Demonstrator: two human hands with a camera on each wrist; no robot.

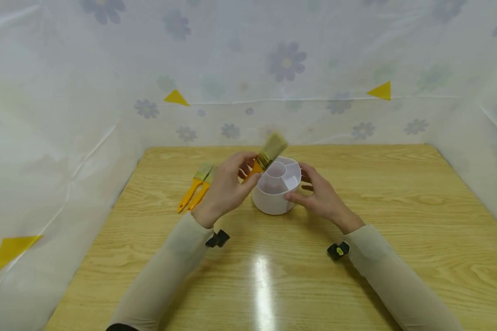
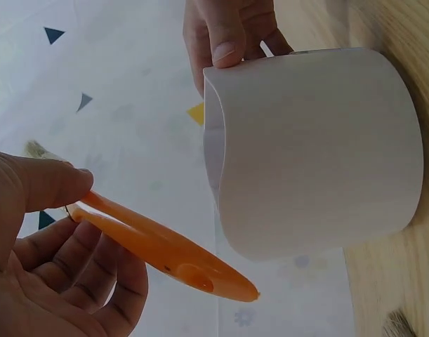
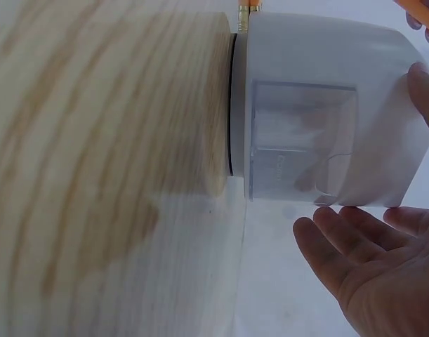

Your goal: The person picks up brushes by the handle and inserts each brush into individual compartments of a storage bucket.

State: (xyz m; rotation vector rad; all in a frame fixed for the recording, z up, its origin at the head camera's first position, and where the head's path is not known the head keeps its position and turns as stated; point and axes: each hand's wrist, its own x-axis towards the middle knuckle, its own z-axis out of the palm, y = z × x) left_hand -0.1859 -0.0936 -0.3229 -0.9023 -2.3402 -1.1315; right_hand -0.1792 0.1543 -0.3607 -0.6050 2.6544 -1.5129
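Observation:
In the head view, my left hand (image 1: 229,186) pinches a paintbrush (image 1: 252,174) by its orange handle, bristles tilted up and to the right. The brush is above the left rim of a white round desk organizer (image 1: 273,203), which has divided compartments and a round middle one. My right hand (image 1: 320,195) holds the organizer's right side, thumb at the near rim and fingers behind. From the left wrist, the brush handle (image 2: 172,249) shows apart from the organizer wall (image 2: 319,154). A clear drawer (image 3: 305,112) appears on the organizer's side in the right wrist view.
Left of the organizer, two more orange-handled paintbrushes (image 1: 189,195) lie side by side on the wooden table (image 1: 397,207), partly behind my left hand. A flower-printed sheet (image 1: 240,59) with yellow triangles stands around the table's back and sides.

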